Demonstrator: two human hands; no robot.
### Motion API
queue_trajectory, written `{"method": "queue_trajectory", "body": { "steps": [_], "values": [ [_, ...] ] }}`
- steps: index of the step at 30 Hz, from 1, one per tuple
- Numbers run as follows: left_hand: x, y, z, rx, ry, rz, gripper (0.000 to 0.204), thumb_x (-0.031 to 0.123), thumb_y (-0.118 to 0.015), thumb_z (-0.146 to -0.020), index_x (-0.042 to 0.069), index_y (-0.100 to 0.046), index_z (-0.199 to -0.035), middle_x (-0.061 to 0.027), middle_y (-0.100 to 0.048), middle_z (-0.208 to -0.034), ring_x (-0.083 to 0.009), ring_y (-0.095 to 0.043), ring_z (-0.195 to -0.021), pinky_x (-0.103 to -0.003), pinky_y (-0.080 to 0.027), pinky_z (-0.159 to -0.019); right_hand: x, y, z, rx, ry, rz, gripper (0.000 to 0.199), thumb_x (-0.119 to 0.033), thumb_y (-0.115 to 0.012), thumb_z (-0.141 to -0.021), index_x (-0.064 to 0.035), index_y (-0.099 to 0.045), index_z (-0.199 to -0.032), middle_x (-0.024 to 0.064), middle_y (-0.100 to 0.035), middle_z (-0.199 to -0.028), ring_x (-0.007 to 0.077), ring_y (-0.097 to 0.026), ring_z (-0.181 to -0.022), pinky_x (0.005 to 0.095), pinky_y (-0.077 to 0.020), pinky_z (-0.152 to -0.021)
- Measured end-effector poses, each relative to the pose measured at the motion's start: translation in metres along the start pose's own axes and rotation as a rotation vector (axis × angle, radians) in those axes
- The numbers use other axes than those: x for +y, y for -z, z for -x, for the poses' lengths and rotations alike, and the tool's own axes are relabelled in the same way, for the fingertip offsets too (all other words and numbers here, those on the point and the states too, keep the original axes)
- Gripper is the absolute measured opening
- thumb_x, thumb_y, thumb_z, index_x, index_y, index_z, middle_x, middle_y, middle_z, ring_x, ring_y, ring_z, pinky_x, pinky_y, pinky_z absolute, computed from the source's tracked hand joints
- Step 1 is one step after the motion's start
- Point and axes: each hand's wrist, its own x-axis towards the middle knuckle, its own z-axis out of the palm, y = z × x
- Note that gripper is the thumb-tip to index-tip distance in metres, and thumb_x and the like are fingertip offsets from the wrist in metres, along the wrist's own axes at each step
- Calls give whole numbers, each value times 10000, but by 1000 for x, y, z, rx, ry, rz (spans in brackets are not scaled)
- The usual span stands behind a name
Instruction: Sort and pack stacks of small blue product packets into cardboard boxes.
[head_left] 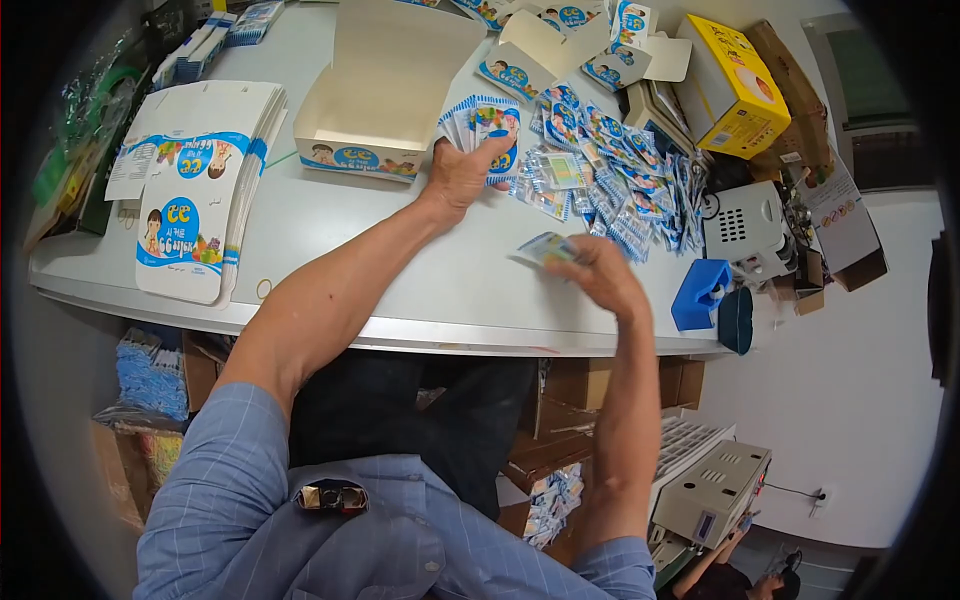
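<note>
Near the white worktop's [440, 275] front edge, the right hand [598, 272] pinches a blurred packet [543, 247]. Farther in, the left hand [463, 178] clasps a fanned packet stack [492, 118], likely keeping it aligned; loose packets [625, 165] lie heaped alongside, probably for easy reach. An open carton [358, 161] stands left. Beyond, a yellow box [735, 88] stands rightward; pale wall [840, 420] past the right edge.

Left arm [335, 290]: stretched from 8 o'clock toward 12; left hand [462, 178] curled in a grip, thumb extended toward 2. Right arm [628, 420]: raised from 5 o'clock; right hand [602, 275] held near 3, bent toward 10, thumb and fingers pinched. Forearms bared.
</note>
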Motion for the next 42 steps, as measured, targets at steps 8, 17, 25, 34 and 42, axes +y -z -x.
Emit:
{"method": "queue_trajectory", "body": {
  "steps": [8,17,25,34,42],
  "values": [
    [-3,3,-6,-5,20,-6,343,228,-774,-842,56,-664,-1118,-48,-706,-991,-130,-692,-815,-296,-588,-520,-16,71,-98,258,385,777,344,-95,-790,-742,-43,-706,-1071,175,-689,-1113,356,-612,-1127,438,-493,-961],
    [-1,3,-4,-7,4,-9,291,201,-751,-881,65,-676,-1127,-45,-722,-1006,-135,-702,-844,-301,-583,-561,-47,58,-121,139,138,923,537,-97,-842,-607,-101,-656,-1110,122,-633,-1189,328,-540,-1234,392,-496,-982],
    [-9,6,-11,2,-40,6,261,198,-741,-888,64,-684,-1104,-46,-725,-978,-135,-706,-822,-299,-580,-562,-57,72,-105,-31,72,552,441,-146,-836,-661,-5,-654,-1037,179,-685,-1043,330,-662,-972,410,-520,-835],
    [-3,0,-6,52,14,60,250,210,-729,-896,63,-686,-1093,-51,-724,-964,-145,-708,-799,-310,-571,-547,-50,35,-116,5,87,602,681,-240,-895,-611,-5,-649,-1202,220,-682,-1159,375,-659,-1071,408,-522,-939],
    [-1,6,-8,4,41,73,327,240,-764,-855,53,-685,-1111,-47,-712,-1004,-132,-687,-843,-311,-595,-558,-26,14,-79,225,-10,274,675,-143,-845,-689,39,-559,-1273,264,-655,-1171,359,-655,-1081,412,-509,-932]
  ]
}}
